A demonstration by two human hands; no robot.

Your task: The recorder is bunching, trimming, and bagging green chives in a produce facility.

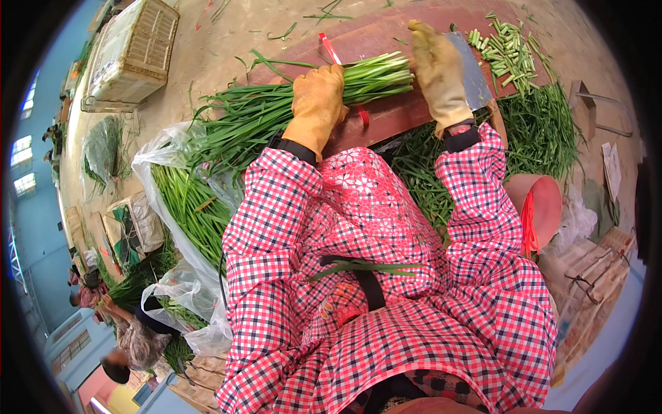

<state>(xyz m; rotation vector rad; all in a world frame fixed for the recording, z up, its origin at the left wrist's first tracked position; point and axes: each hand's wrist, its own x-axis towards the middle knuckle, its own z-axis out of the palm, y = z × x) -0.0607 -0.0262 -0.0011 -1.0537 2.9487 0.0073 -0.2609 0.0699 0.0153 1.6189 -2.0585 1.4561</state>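
Observation:
My left hand (318, 103), in a yellow work glove, grips a bunch of long green leafy stalks (253, 106), which look like garlic chives. Pale stalk ends (380, 77) point right toward my right hand (439, 67), also gloved. That hand is held flat with fingers extended, at or just beside the ends, holding nothing. A red strip (329, 49) crosses beneath the bunch on a reddish-brown board (385, 121). Right of my right hand lies a wide grey cleaver blade (473, 72), with its wooden handle (497, 124) toward me.
Short cut stalk ends (509, 57) are piled at the board's far right. Loose greens (543, 129) heap below. A plastic bag of stalks (189, 207) stands at my left. Red ties hang from a pink container (540, 207). Farther left are a crate (132, 57) and another person (137, 341).

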